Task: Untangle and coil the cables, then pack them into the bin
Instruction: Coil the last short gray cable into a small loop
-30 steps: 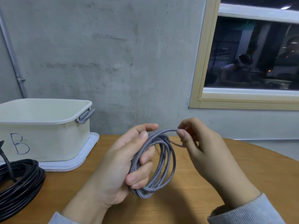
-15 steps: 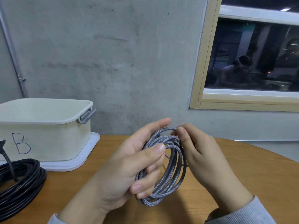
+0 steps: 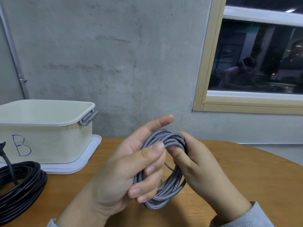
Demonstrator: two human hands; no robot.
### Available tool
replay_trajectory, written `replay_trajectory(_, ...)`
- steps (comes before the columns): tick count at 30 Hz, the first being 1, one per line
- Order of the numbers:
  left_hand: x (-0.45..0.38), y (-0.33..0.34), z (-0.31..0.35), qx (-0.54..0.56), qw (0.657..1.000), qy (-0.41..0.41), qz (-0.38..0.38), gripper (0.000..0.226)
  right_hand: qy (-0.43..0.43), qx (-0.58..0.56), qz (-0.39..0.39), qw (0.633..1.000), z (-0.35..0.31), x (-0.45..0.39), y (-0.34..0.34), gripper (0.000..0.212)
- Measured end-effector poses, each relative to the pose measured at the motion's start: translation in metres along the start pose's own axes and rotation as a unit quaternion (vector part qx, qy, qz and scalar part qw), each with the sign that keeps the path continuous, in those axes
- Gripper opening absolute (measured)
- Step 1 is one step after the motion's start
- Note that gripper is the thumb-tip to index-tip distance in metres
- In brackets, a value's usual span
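A grey braided cable [image 3: 165, 190] is wound into a small coil that I hold upright above the wooden table [image 3: 246, 174]. My left hand [image 3: 124, 171] grips the coil's left side, thumb pressed on the top strands, index finger stretched out. My right hand [image 3: 198, 164] grips the coil's right side, fingers curled round the strands. A thin loose strand crosses the coil's middle. The cream bin [image 3: 47, 133] marked "B" stands at the left on a white lid.
A large coil of black cable [image 3: 19, 185] with a plug lies at the table's left edge, in front of the bin. Behind the table is a concrete wall with a wood-framed window [image 3: 255, 99] at the right.
My right hand moved from pinching the cable end at the coil's top to gripping the coil's right side. The hands came closer together and the coil tightened.
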State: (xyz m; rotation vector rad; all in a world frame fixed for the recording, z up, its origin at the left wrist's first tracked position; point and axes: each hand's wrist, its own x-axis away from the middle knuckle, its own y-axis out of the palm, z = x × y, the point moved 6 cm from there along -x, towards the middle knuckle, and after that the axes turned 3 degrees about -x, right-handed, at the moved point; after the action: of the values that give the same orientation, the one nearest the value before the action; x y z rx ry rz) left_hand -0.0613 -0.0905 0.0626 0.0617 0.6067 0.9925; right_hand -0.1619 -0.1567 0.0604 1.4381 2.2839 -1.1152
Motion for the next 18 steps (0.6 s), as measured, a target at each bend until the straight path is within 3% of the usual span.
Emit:
replay_trajectory(7,-0.003,-0.021,-0.001,-0.182,0.967,-0.002,0.179,0.045,0.062,0.074,0.035,0.995,0.009,0.004,-0.005,0.058)
replay_trajectory(10,-0.002,-0.025,0.0,-0.253,0.945,-0.019,0.205,0.052,0.075,0.074,0.022,0.994,0.01,0.004,-0.002,0.059)
replay_trajectory(14,-0.003,-0.015,-0.002,-0.153,0.973,-0.035,0.17,0.048,0.076,0.067,0.002,0.995,0.009,0.005,0.003,0.059)
replay_trajectory(18,-0.004,-0.013,-0.003,-0.093,0.975,-0.015,0.199,0.036,0.07,0.074,0.014,0.995,0.01,0.004,0.006,0.059)
